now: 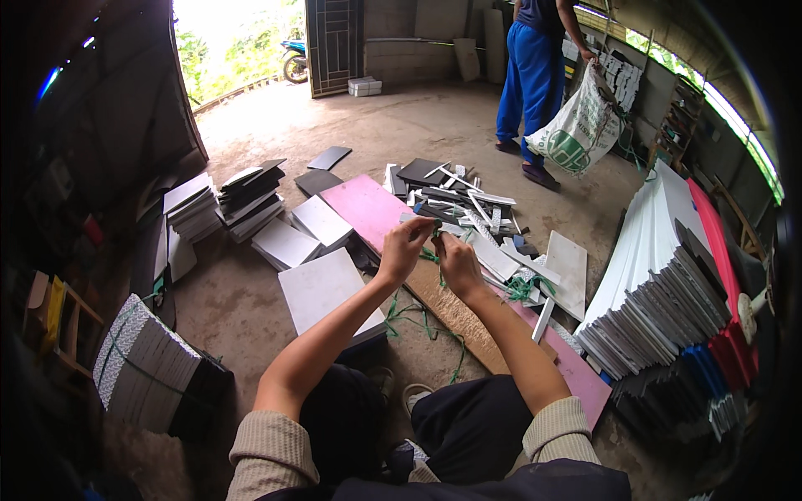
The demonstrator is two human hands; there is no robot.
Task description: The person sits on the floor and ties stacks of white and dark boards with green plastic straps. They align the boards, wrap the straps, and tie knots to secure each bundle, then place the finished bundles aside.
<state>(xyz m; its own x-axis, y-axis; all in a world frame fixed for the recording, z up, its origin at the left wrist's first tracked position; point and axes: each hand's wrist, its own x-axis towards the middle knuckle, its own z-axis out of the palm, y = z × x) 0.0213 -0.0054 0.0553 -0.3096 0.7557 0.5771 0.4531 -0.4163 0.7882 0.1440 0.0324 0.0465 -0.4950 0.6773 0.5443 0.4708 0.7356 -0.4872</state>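
Note:
Both my arms reach forward over a brown board (451, 317) in front of my knees. My left hand (406, 249) is closed with its fingertips pinching a bit of green string (431, 254). Right beside it, my right hand (459, 264) pinches the same string, so the fingertips nearly meet. More green string (459, 355) trails loosely down to the floor below my wrists. A stack of white sheets (327, 292) lies under my left forearm. A pink board (368, 204) extends beneath and beyond my hands.
Foam-like offcuts (480, 209) lie heaped past my hands. Sheet stacks (284, 242) spread to the left, with a tied bundle (146, 367) nearer. Tall white sheets (639, 259) lean at right. A person in blue trousers (530, 79) holds a white sack (576, 125) at the back.

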